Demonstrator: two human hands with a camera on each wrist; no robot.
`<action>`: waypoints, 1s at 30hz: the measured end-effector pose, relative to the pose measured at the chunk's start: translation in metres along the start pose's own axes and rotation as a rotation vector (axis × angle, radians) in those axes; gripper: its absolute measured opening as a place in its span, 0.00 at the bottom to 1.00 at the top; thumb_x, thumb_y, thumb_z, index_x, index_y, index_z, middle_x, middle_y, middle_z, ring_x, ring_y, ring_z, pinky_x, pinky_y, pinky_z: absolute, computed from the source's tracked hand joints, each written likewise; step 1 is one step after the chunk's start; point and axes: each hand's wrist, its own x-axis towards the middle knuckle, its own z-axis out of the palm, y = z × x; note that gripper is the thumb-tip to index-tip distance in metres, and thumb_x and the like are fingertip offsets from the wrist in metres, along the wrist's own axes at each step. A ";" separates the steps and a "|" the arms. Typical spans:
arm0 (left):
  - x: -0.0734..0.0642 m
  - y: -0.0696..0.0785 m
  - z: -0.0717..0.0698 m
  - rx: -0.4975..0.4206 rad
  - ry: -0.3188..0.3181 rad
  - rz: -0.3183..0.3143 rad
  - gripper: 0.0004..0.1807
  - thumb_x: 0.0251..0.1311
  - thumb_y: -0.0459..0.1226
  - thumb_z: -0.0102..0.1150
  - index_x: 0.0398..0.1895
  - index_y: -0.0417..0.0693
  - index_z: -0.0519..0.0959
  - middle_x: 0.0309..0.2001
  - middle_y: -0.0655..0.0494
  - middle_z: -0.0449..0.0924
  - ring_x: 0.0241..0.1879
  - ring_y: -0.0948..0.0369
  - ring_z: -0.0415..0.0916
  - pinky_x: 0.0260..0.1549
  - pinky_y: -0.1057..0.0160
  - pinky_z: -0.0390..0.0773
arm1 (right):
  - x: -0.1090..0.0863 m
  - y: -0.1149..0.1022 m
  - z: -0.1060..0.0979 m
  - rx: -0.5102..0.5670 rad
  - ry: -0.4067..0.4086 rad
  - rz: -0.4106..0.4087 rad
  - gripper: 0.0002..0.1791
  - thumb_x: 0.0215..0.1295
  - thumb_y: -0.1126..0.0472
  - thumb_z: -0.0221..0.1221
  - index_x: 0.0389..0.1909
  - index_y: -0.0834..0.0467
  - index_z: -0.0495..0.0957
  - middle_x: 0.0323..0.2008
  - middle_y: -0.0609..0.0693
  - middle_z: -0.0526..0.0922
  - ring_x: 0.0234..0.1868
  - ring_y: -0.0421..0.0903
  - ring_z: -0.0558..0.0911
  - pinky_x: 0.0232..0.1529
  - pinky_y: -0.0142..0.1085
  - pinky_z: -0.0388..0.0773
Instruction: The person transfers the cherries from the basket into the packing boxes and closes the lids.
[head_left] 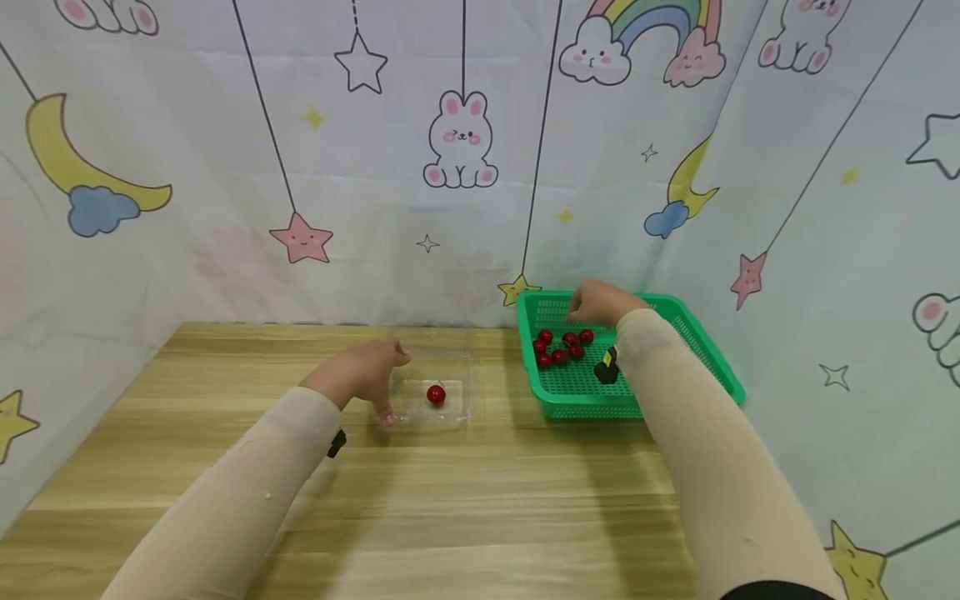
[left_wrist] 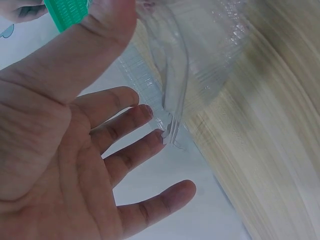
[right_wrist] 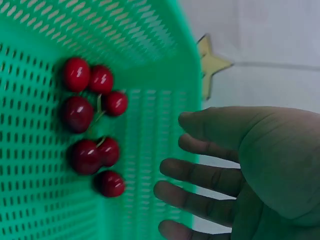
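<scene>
A clear plastic box [head_left: 454,421] with a raised clear lid stands on the table, one red cherry [head_left: 437,394] inside. My left hand [head_left: 365,374] holds the box at its left side. Its thumb is at the near corner and its fingertips meet the plastic edge, while the little finger stands free in the left wrist view. My right hand [head_left: 602,302] is over the back of a green basket [head_left: 592,408]. In the right wrist view its fingers [right_wrist: 200,172] are spread loosely with nothing between them, beside several red cherries [right_wrist: 78,114] lying in the basket.
The wood-grain table [head_left: 450,517] ends against a white patterned curtain [head_left: 405,167] at the back and right. The basket's perforated walls rise around the cherries, close to that curtain. A black wrist device [head_left: 607,367] hangs under the right sleeve.
</scene>
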 end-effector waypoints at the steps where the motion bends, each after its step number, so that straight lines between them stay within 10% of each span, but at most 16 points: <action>1: 0.000 0.000 0.000 -0.004 0.001 -0.003 0.66 0.47 0.47 0.95 0.89 0.44 0.68 0.90 0.36 0.58 0.84 0.34 0.67 0.79 0.34 0.76 | 0.002 0.005 0.002 0.004 -0.009 0.012 0.18 0.85 0.57 0.63 0.61 0.65 0.91 0.66 0.66 0.89 0.64 0.64 0.88 0.64 0.59 0.89; 21: 0.004 -0.002 0.000 -0.012 0.009 -0.011 0.66 0.45 0.47 0.96 0.89 0.45 0.68 0.87 0.39 0.63 0.82 0.36 0.71 0.77 0.33 0.78 | 0.025 0.042 0.030 0.021 -0.096 0.120 0.27 0.86 0.59 0.59 0.78 0.68 0.78 0.78 0.69 0.78 0.75 0.69 0.81 0.73 0.62 0.84; 30: 0.002 -0.001 0.001 0.015 0.003 -0.011 0.66 0.45 0.47 0.96 0.89 0.45 0.68 0.88 0.39 0.63 0.83 0.36 0.70 0.77 0.34 0.78 | 0.027 0.050 0.040 0.026 -0.073 0.127 0.18 0.83 0.63 0.63 0.66 0.65 0.89 0.71 0.67 0.86 0.67 0.65 0.86 0.63 0.57 0.89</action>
